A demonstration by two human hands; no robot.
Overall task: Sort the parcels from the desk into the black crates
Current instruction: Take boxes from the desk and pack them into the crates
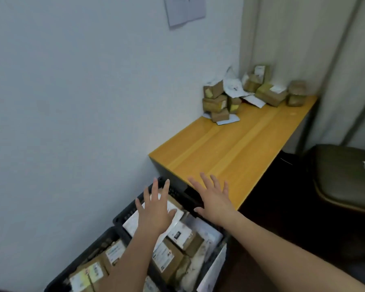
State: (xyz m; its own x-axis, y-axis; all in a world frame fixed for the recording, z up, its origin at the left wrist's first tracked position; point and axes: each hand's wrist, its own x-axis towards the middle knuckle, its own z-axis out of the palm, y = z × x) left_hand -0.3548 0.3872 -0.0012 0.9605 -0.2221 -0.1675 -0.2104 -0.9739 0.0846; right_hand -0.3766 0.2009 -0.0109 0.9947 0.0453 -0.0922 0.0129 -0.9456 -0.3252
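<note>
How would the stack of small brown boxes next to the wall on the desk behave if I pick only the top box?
The stack of small brown boxes looks uneven, so the lower ones may shift or tip. The boxes seem stiff cardboard, probably light. Loose white envelopes lean against them and may slide on the desk.

A long rectangular worktop [236,148] of orange-yellow wood-grain laminate stands against the pale wall, its far end reaching into the corner by the light curtains. Most of its surface is bare. At the far end lies a loose heap of small brown cardboard parcels [216,100] with pale labels, some stacked two or three high beside the wall. Among them lie flat white paper mailers [234,86], crumpled and overlapping, one slipping out from under the nearest box. Further right sit more brown parcels [271,93], and a rounded brown wrapped bundle [296,93] stands near the worktop's right edge.
</note>
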